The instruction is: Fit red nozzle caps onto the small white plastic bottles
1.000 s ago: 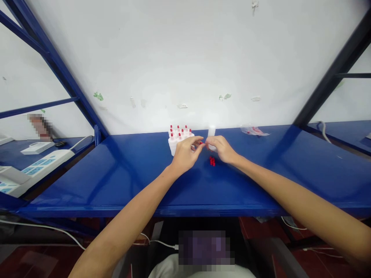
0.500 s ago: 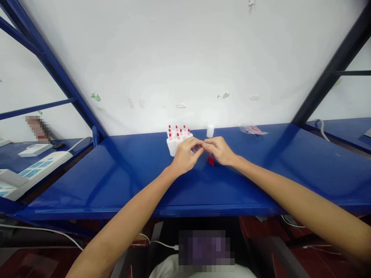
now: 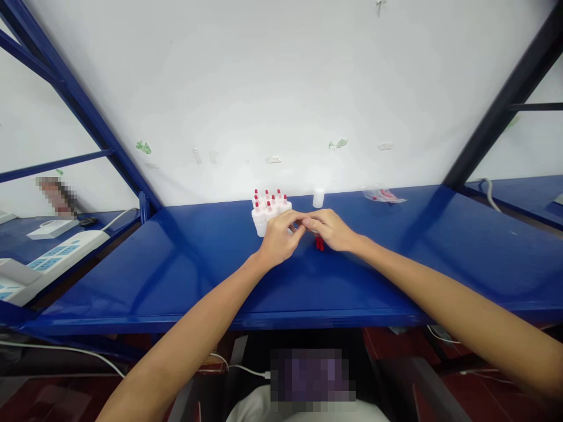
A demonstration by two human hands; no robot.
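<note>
Right hand [image 3: 331,230] now overlaps left hand [image 3: 280,235] at fingertips; red cap, earlier visible there, is hidden (grip of both: cannot tell). Loose caps [image 3: 321,246] near.

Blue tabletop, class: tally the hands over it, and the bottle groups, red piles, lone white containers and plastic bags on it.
Left hand and right hand: 2
Red-tipped bottle group: 1
Red pile: 1
Lone white container: 1
Plastic bag: 1
Total: 6

Left hand [image 3: 280,237], right hand [image 3: 333,229] touching; grip unclear.
</note>
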